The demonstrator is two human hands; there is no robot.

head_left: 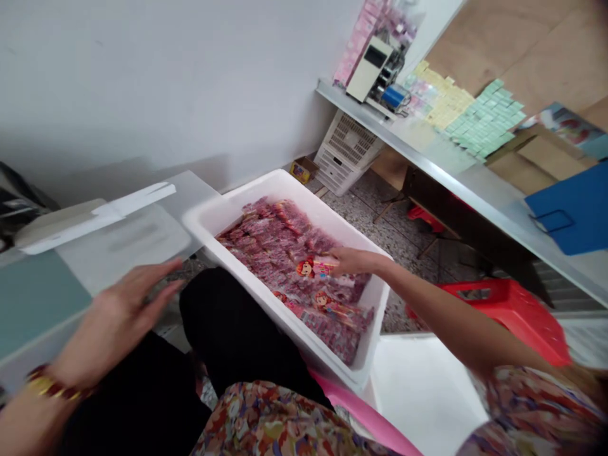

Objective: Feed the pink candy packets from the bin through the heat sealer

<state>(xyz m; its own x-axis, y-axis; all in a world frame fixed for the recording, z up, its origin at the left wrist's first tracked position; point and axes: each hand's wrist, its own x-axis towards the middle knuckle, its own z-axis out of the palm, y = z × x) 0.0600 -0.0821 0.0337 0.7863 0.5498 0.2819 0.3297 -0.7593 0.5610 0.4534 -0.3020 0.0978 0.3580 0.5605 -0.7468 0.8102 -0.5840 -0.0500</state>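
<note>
A white tub (209,218) full of small pink wrapped packets (280,237) stands on the floor beside my knee. My right hand (354,259) reaches into it, fingers closed on a packet with a cartoon face (316,267). A second packet with a cartoon face (332,305) lies on the pile just below. My left hand (121,316), a gold bracelet (47,385) on its wrist, hovers with fingers stretched out over a grey tabletop (42,297) at the left, holding nothing.
A flat white box (102,212) lies on the left tabletop. A long metal bench (479,183) at the right carries a small machine (373,66), paper stacks and a blue folder (570,206). Under it are a white crate (346,152) and red stools (513,310).
</note>
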